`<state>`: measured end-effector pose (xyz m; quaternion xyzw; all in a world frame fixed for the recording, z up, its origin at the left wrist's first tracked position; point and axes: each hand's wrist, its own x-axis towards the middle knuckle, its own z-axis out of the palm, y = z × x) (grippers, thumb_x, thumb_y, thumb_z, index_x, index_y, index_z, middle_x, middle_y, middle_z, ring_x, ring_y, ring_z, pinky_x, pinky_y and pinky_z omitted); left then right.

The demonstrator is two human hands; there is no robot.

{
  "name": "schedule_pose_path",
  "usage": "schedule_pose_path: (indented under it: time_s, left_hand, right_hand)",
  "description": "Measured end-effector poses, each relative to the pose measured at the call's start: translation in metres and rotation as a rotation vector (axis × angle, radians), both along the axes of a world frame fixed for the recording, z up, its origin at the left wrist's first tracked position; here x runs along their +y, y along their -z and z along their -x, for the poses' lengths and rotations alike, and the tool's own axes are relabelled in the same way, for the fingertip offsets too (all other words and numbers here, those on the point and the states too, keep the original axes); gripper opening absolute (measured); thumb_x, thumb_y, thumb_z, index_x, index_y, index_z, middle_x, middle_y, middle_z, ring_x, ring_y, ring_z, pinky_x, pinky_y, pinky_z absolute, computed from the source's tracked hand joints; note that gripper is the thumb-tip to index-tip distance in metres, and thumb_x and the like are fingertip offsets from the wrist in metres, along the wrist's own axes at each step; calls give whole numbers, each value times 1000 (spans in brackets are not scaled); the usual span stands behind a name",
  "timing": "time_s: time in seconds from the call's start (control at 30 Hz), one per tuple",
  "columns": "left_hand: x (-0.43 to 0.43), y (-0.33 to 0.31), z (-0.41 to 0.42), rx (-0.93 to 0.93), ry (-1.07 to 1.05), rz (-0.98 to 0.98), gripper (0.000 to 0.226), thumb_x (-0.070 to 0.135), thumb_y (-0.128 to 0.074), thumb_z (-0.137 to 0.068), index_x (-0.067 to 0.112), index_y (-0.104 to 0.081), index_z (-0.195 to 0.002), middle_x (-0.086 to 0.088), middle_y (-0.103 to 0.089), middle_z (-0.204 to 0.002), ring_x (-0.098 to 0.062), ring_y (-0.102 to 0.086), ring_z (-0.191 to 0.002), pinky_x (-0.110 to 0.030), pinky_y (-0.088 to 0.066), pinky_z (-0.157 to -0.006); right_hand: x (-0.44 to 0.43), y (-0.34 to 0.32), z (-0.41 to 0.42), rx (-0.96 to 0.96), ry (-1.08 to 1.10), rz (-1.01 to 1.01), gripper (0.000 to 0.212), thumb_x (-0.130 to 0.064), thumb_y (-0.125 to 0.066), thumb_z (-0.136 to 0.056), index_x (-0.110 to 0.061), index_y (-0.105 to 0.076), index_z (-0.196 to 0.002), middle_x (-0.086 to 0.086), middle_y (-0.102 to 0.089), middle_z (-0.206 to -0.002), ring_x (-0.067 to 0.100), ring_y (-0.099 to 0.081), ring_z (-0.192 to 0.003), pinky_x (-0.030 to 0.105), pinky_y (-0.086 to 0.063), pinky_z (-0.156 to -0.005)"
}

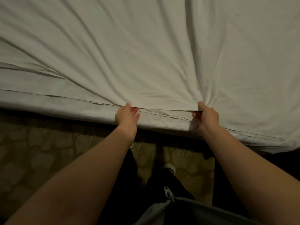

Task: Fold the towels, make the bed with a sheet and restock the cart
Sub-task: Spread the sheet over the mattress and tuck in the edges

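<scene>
The right grip [207, 117] is clutching the bunched sheet [146, 54]. The left grip [126, 116] seems to be pinching its hem.

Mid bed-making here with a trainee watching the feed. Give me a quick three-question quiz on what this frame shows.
1. True or false: the right hand grips a bunch of the sheet at its near edge.
2. The floor in front of the bed shows: A patterned carpet, B white tiles, C bare planks.
3. How many hands touch the sheet?

Key
1. True; the cloth bunches at its curled fingers.
2. A
3. Two; the left hand is at the same edge.
</scene>
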<state>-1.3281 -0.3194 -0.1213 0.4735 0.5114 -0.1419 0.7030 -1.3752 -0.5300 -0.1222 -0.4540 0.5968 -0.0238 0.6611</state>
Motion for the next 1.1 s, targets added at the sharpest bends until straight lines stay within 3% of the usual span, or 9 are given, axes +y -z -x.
schedule_pose_path:
  time_s: [0.13,0.23,0.47,0.6,0.7,0.83,0.97,1.07,1.1]
  left_hand:
    - [-48,-9,3,16,190,227,27,27,-60,-93,9,-52,-111,-6,-57,-100,-17,-60,-85,-27,-51,-72]
    - [-93,-14,8,70,318,309,34,26,-62,-91,5,-55,-117,-9,-62,-103,-23,-63,-96,-29,-51,-80]
    - [-109,-9,17,93,308,107,14,21,-49,-98,7,-50,-94,2,-64,-71,-14,-62,-72,-19,-51,-58]
    - [-101,-10,14,125,319,157,21,21,-43,-100,3,-53,-105,-7,-62,-114,-22,-57,-115,-26,-46,-90]
    - [-103,-8,15,125,360,88,21,20,-48,-98,7,-50,-82,-5,-63,-100,-18,-61,-96,-25,-48,-83]
    - [-107,-6,17,113,378,18,26,20,-51,-97,11,-47,-73,0,-61,-74,-15,-62,-81,-28,-50,-90]
    - [-109,-2,17,104,397,21,26,20,-53,-96,10,-49,-72,1,-64,-66,-14,-62,-75,-27,-51,-84]
    - [-110,0,16,100,398,27,21,20,-53,-95,6,-52,-80,-2,-63,-72,-14,-62,-74,-24,-51,-78]
    - [-110,0,17,96,392,42,18,19,-53,-95,3,-52,-87,-3,-62,-76,-15,-62,-77,-25,-51,-80]
  right_hand:
    - [-5,-7,-9,-178,85,-352,2,-12,-61,-90,-13,-62,-92,1,-71,-72,16,-66,-77,27,-59,-61]
    - [4,-11,-16,-242,27,-431,21,-21,-60,-91,-9,-63,-109,6,-72,-87,17,-69,-78,29,-60,-64]
    - [-3,-23,-44,-448,257,-583,45,-39,-58,-92,-5,-60,-121,18,-65,-117,34,-60,-112,48,-43,-103]
    - [-29,-35,-72,-530,254,-569,40,-36,-52,-96,-9,-60,-124,16,-61,-127,34,-56,-118,48,-39,-106]
    - [-51,-45,-85,-595,254,-553,40,-26,-49,-97,-6,-56,-131,18,-59,-129,34,-55,-120,48,-39,-106]
    - [-87,-62,-80,-617,285,-447,39,-21,-43,-97,4,-58,-122,23,-60,-122,38,-53,-118,49,-38,-105]
    - [-123,-78,-64,-600,275,-273,30,-13,-42,-97,4,-65,-89,18,-71,-85,32,-66,-87,38,-53,-80]
    - [-149,-82,-54,-605,315,-211,11,5,-54,-72,2,-63,-79,16,-68,-75,30,-68,-80,33,-56,-81]
    - [-158,-83,-50,-610,356,-193,15,11,-55,-58,0,-57,-67,12,-61,-61,25,-64,-63,27,-56,-68]
